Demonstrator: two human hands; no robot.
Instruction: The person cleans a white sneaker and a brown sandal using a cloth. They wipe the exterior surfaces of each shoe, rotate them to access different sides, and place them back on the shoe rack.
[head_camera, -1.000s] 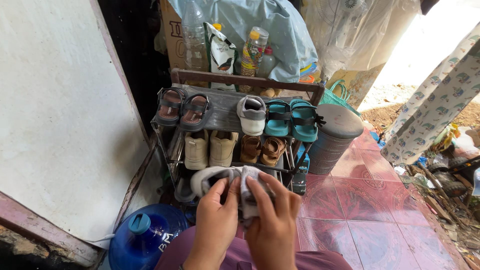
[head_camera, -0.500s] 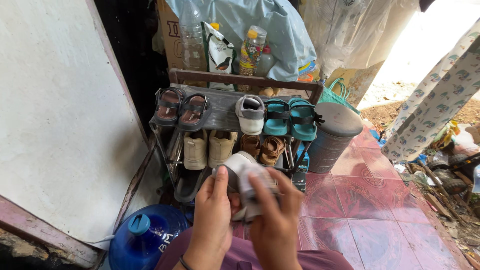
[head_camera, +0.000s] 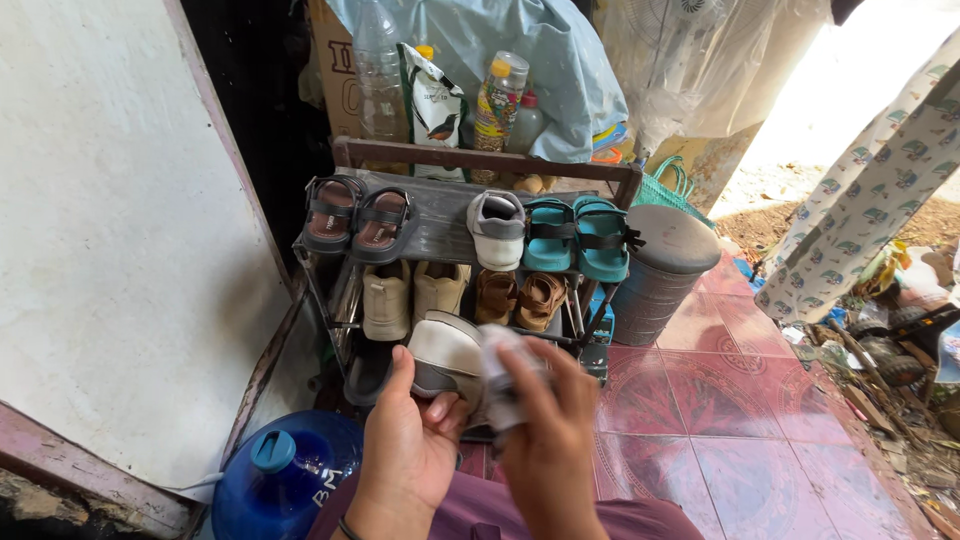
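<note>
While your left hand (head_camera: 415, 440) cups the cream and grey shoe (head_camera: 447, 362) from below, its fingers curl around the heel end and the thumb presses on top, so the shoe sits clamped and tilted toward you. Your right hand (head_camera: 548, 440) has its fingers closed around a pale cloth (head_camera: 505, 385), bunched against the shoe's side just past your left fingertips; it looks held that way so the cloth can rub the surface while the other hand steadies it. Beyond your fingers stands the shoe rack (head_camera: 480, 160), with brown sandals (head_camera: 358, 218) and teal sandals (head_camera: 575, 233) on the top tier and beige shoes (head_camera: 410, 298) on the tier under it. Below your left wrist sits a blue water jug (head_camera: 280, 475). A grey lidded bin (head_camera: 660, 270) stands beyond your right fingers.
</note>
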